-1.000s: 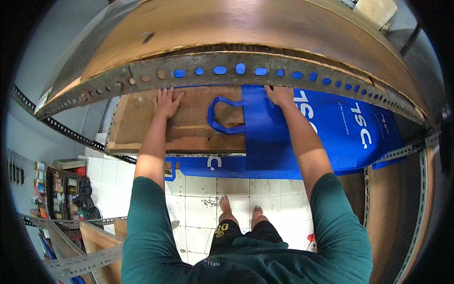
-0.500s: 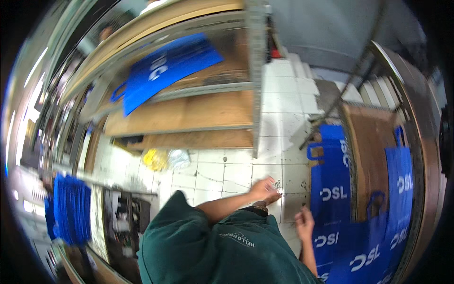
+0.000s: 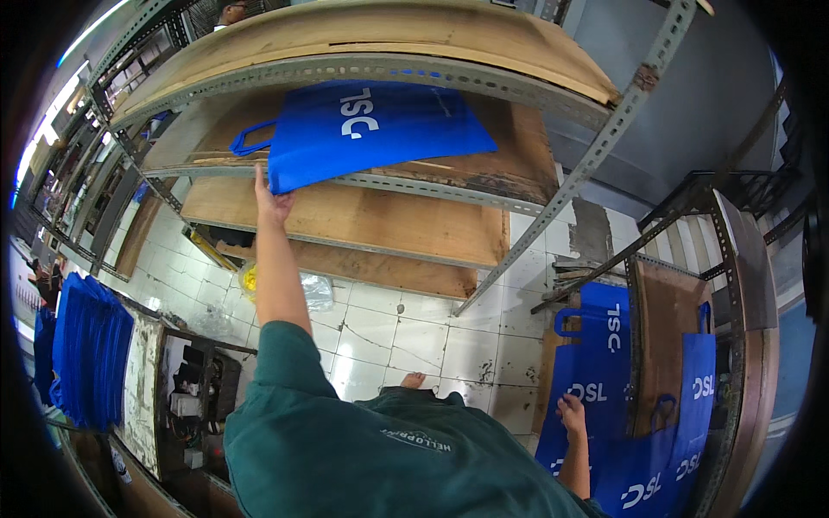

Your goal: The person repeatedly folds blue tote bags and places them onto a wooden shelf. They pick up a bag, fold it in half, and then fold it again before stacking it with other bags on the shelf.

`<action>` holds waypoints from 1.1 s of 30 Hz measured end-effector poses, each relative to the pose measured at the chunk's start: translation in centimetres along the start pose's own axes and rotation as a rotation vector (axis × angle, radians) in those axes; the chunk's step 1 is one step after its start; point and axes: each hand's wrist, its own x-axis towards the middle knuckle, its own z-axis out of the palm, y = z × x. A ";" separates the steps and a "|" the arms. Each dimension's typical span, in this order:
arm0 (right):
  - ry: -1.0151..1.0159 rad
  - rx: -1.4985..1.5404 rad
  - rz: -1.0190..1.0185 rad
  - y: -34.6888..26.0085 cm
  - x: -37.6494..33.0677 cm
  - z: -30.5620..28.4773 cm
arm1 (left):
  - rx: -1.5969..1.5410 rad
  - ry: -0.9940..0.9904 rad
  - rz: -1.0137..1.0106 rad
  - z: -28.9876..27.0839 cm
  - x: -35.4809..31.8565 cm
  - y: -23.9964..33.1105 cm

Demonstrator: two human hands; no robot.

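Note:
A blue tote bag (image 3: 389, 129) with white lettering lies flat on the middle board of a metal shelving rack, its near corner hanging over the edge. My left hand (image 3: 275, 205) reaches to that corner, one finger stretched up beside it and the thumb apart from it. Some of its fingers are hidden at the bag. My right hand (image 3: 572, 416) hovers at the lower right, fingers loosely bent and apart, with nothing seen in it. Behind and beneath it, several more blue tote bags (image 3: 596, 462) are spread on a low rack.
The wooden shelf (image 3: 371, 211) below the bag has a metal frame and an upright post (image 3: 596, 138). On the left, a thick stack of blue bags (image 3: 91, 354) stands by a cabinet. Clear plastic (image 3: 316, 292) lies on the white tiled floor (image 3: 414, 337). A person (image 3: 231, 12) is at the far back.
My left hand has moved from in front of my body up and left to the bag's corner. The view has turned toward the shelving. My right hand stays by the right-hand bags.

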 end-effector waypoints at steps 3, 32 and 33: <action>-0.143 0.110 -0.009 -10.3 1.2 4.4 | 0.293 -0.075 -0.002 -1.8 3.1 1.2; -0.862 0.826 -0.208 -27.3 -3.9 8.1 | 0.403 -0.512 -0.020 0.7 -33.2 4.6; -0.801 0.901 -0.210 -25.6 -5.5 5.3 | 0.401 -0.573 -0.082 2.6 -33.0 2.8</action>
